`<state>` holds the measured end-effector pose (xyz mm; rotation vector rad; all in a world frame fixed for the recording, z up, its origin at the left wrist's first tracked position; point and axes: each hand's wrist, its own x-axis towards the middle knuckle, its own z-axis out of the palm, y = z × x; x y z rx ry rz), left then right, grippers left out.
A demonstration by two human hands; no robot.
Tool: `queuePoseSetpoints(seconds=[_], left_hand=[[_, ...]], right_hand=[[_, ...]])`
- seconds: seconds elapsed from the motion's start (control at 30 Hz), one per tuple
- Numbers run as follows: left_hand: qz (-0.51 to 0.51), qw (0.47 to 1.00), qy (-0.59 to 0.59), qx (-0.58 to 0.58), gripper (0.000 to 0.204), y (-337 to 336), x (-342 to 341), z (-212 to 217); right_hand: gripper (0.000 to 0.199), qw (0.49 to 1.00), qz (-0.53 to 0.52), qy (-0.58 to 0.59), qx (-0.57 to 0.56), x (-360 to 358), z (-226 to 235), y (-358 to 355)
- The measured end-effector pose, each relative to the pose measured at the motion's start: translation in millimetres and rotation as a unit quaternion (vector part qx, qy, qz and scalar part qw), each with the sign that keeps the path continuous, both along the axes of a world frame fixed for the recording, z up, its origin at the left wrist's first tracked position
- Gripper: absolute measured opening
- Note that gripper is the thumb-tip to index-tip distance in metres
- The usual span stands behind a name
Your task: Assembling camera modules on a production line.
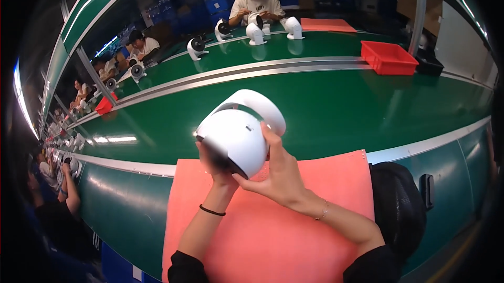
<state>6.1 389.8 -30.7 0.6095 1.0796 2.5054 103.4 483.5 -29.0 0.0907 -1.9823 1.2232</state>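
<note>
Between my two hands is a white ball-shaped device (239, 136) with a wide curved white stand (262, 105) that arches over its far side. It is tilted, with its dark-rimmed face turned down to the left, and a small dark slot shows on its shell. My left hand (223, 177) is closed on the lower left of the ball; a blur covers part of it and of the device's face. My right hand (281, 175) grips the right side, thumb at the lower rim and fingers near the stand. Below both forearms lies a pink foam mat (273, 225).
Beyond the mat runs a green conveyor belt (336, 104) with a metal rail (252, 71). Similar white devices (255, 34) stand on the far line, where a co-worker (257, 5) sits. A red bin (388, 57) is at the far right, a black bag (397, 209) beside the mat.
</note>
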Motion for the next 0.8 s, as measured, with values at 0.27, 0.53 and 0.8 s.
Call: queuePoseSetpoints(seconds=[0.27,0.53,0.8], left_hand=[[0.0,1.0,-0.015,0.001,0.08,26.6,-9.9,-12.1],[-0.059,0.953,0.016,-0.298,0.059,43.4,-7.4,-37.4],[-0.019,0.52,0.688,-0.506,0.07,13.1,55.3,-70.4]], right_hand=[[0.097,1.0,-0.022,-0.009,-0.005,-5.3,-9.3,20.3],[0.079,0.821,0.167,-0.11,-0.535,-20.5,-30.6,76.7],[0.093,0.845,0.008,-0.204,-0.495,-17.5,-44.4,119.5]])
